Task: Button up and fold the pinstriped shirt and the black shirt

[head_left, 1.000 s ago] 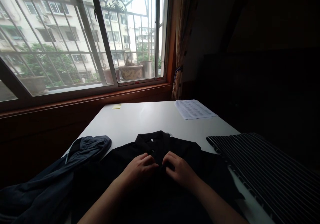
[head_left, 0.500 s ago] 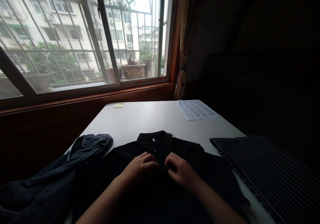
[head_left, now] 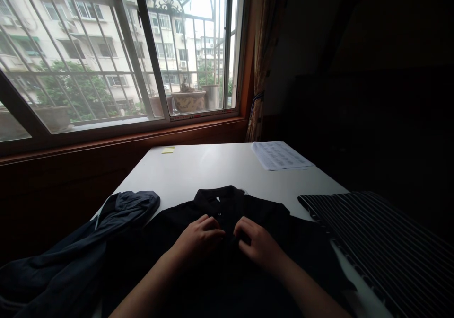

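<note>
A black collared shirt [head_left: 230,275] lies spread front up, its collar pointing away from me. A small button shows below the collar, with a pale label inside the neck. My left hand [head_left: 203,234] has its fingers curled and closed on the left side of the shirt's front opening. Opposite it, my right hand [head_left: 256,242] is bent with thumb and fingers closed on the right side of the opening. A narrow gap separates the two sets of fingertips. Dark cloth and shadow hide exactly what each pinch holds.
The shirt rests on a white table [head_left: 198,169]. A crumpled blue-grey garment [head_left: 131,209] lies left, a black striped cloth [head_left: 369,228] right. Printed papers [head_left: 282,156] and yellow sticky notes [head_left: 168,150] sit at the far edge, below a barred window [head_left: 156,53].
The view has shifted a little, so the scene sits slightly further right. The gap between my fingertips has widened slightly. Both hands stay at the front of the shirt.
</note>
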`<act>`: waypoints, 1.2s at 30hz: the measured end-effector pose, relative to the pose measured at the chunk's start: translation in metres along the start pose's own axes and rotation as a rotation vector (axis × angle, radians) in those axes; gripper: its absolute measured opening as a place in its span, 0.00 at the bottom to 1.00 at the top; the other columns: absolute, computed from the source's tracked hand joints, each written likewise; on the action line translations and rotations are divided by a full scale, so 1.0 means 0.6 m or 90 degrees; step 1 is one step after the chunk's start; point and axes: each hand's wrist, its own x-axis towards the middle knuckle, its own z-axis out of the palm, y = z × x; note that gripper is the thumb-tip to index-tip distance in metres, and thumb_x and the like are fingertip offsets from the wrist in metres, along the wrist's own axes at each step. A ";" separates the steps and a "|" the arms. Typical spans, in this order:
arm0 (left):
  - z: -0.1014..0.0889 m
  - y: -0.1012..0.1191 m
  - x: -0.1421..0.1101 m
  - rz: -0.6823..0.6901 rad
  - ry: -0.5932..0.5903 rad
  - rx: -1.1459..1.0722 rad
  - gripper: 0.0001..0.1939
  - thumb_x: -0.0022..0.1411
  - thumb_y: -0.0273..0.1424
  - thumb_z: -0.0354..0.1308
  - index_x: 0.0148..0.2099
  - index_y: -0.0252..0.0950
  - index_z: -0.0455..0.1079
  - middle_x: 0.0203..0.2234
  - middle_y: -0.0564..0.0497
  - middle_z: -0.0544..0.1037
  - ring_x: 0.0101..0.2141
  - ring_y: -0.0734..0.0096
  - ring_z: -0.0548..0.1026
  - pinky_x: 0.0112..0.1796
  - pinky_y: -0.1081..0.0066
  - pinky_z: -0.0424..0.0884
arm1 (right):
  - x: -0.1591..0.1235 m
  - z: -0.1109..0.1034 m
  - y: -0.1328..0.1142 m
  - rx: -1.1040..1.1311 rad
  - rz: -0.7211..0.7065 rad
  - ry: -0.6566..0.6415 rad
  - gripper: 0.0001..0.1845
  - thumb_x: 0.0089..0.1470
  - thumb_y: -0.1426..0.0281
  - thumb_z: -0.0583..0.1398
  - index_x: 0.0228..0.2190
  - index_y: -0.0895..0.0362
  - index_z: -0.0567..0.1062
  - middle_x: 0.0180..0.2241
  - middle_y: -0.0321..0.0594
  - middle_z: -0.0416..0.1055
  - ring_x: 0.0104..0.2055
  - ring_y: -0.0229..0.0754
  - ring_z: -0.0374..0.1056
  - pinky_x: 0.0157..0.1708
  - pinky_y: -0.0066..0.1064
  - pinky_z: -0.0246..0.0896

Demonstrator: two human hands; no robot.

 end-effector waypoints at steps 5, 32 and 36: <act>0.005 0.000 -0.002 -0.009 -0.012 0.024 0.13 0.65 0.30 0.61 0.51 0.44 0.76 0.40 0.48 0.76 0.39 0.65 0.71 0.36 0.69 0.74 | 0.002 0.000 0.003 0.005 -0.008 0.006 0.14 0.45 0.83 0.56 0.32 0.53 0.69 0.34 0.34 0.67 0.34 0.38 0.65 0.35 0.30 0.57; 0.010 0.003 0.003 -0.016 0.016 0.068 0.07 0.65 0.28 0.61 0.45 0.42 0.77 0.35 0.50 0.75 0.34 0.68 0.70 0.32 0.73 0.71 | 0.002 0.004 0.010 0.015 -0.019 0.020 0.16 0.42 0.86 0.55 0.30 0.54 0.68 0.34 0.33 0.66 0.34 0.38 0.64 0.35 0.29 0.58; 0.008 0.003 0.003 -0.019 0.014 0.062 0.07 0.66 0.28 0.60 0.45 0.43 0.77 0.36 0.50 0.75 0.35 0.69 0.71 0.33 0.74 0.71 | 0.002 0.005 0.011 0.014 -0.020 0.021 0.16 0.42 0.86 0.55 0.30 0.54 0.67 0.33 0.33 0.66 0.34 0.38 0.63 0.35 0.28 0.57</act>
